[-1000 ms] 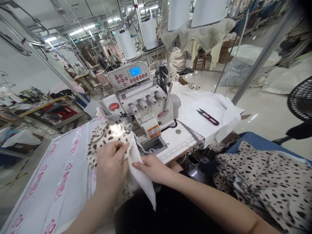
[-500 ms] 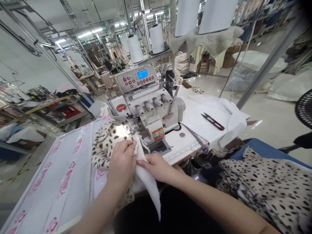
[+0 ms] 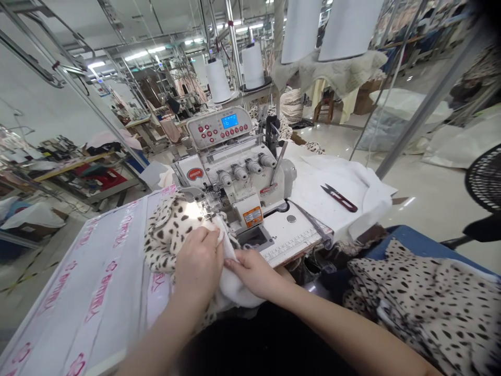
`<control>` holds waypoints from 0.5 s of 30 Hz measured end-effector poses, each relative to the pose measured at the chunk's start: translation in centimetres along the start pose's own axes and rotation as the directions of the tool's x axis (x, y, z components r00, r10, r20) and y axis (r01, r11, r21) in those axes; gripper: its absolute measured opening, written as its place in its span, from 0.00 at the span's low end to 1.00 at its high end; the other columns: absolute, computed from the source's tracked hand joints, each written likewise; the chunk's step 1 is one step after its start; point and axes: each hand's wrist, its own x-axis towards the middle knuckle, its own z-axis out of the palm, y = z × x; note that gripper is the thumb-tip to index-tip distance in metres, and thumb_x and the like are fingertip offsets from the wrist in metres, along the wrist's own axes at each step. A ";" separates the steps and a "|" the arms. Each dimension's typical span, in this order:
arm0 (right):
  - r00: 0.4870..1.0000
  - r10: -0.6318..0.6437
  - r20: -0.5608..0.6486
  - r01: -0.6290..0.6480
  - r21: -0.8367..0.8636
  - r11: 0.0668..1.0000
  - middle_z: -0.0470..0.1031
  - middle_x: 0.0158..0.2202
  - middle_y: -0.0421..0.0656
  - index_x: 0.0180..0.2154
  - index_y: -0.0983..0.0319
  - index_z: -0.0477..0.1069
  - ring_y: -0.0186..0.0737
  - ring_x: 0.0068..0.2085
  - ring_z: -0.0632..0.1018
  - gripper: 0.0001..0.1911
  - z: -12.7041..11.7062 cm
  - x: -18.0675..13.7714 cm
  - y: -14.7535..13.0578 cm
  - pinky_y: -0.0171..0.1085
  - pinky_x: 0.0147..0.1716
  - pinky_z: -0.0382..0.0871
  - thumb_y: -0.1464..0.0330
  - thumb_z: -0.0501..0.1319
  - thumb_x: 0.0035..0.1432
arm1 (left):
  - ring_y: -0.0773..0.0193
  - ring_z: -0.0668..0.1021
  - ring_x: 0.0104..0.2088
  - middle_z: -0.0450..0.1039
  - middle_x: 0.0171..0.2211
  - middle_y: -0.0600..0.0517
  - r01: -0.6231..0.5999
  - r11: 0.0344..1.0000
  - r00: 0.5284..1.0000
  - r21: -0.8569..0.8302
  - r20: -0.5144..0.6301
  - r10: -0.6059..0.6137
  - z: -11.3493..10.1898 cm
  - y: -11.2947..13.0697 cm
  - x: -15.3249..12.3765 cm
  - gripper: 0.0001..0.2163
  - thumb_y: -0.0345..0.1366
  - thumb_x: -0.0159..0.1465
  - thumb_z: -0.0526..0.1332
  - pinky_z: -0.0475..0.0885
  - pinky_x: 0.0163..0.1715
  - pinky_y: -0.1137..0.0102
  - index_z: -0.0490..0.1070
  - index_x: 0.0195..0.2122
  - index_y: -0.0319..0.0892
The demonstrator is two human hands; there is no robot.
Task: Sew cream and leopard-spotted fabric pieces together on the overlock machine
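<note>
A cream fleece fabric with dark spots (image 3: 162,230) lies bunched at the lit presser foot of an overlock sewing machine (image 3: 238,172). My left hand (image 3: 199,258) is closed on this fabric just in front of the foot, fingers bent over its edge. Beside it my right hand (image 3: 250,271) pinches the white underside (image 3: 238,290) of the cloth between thumb and fingers. The white part hangs below both hands toward my lap. My left fingertips are partly hidden in the folds.
Red-handled thread snips (image 3: 340,198) lie on white cloth right of the machine. More spotted fabric (image 3: 430,308) is heaped at the lower right, near a black fan (image 3: 485,177). Large white thread cones (image 3: 299,31) stand above. A plastic-covered tabletop (image 3: 97,271) extends left.
The white flap that hung in a long point is now gathered up and rounder below my hands. Both hands stay gripping near the presser foot. The view has shifted slightly.
</note>
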 end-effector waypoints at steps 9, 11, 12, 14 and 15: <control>0.999 -0.047 -0.008 0.048 0.083 0.995 0.54 0.19 0.35 0.20 0.64 0.59 0.30 0.24 0.59 0.16 -0.5 2.0 -0.4 0.30 0.25 0.54 0.65 0.52 0.58 | 0.61 0.70 0.29 0.65 0.23 0.50 -0.037 0.996 0.998 0.085 0.051 0.033 0.7 -0.5 1.8 0.11 0.33 0.62 0.50 0.63 0.28 0.69 0.70 0.29 0.38; 0.998 -0.059 -0.012 0.060 0.088 0.994 0.54 0.19 0.35 0.20 0.64 0.58 0.30 0.25 0.59 0.16 -0.6 2.7 -0.4 0.30 0.25 0.54 0.66 0.53 0.57 | 0.61 0.70 0.28 0.65 0.22 0.50 -0.021 0.994 0.998 0.103 0.065 0.015 0.9 -0.4 2.1 0.13 0.34 0.63 0.49 0.63 0.27 0.69 0.70 0.28 0.38; 0.998 -0.059 -0.016 0.060 0.086 0.995 0.54 0.19 0.35 0.19 0.64 0.58 0.30 0.25 0.59 0.16 -0.7 3.0 -0.5 0.30 0.25 0.54 0.67 0.53 0.57 | 0.61 0.71 0.28 0.65 0.23 0.50 -0.014 0.995 0.997 0.101 0.072 0.007 0.8 -0.3 2.2 0.12 0.34 0.63 0.49 0.63 0.27 0.69 0.70 0.28 0.38; 0.999 -0.048 -0.019 0.050 0.077 0.996 0.53 0.19 0.35 0.19 0.64 0.58 0.30 0.24 0.58 0.16 -0.8 3.3 -0.7 0.30 0.25 0.53 0.67 0.53 0.57 | 0.60 0.71 0.29 0.66 0.24 0.49 -0.002 0.997 0.997 0.072 0.074 -0.003 0.6 -0.1 1.9 0.11 0.32 0.61 0.49 0.64 0.28 0.68 0.71 0.32 0.37; 0.999 -0.036 -0.016 0.037 0.076 0.996 0.54 0.18 0.35 0.19 0.64 0.58 0.30 0.24 0.59 0.16 -0.9 3.3 -0.8 0.29 0.24 0.54 0.67 0.53 0.57 | 0.60 0.71 0.31 0.67 0.26 0.49 0.003 0.999 0.998 0.047 0.068 -0.006 0.3 0.0 1.6 0.10 0.31 0.60 0.50 0.65 0.30 0.68 0.71 0.35 0.37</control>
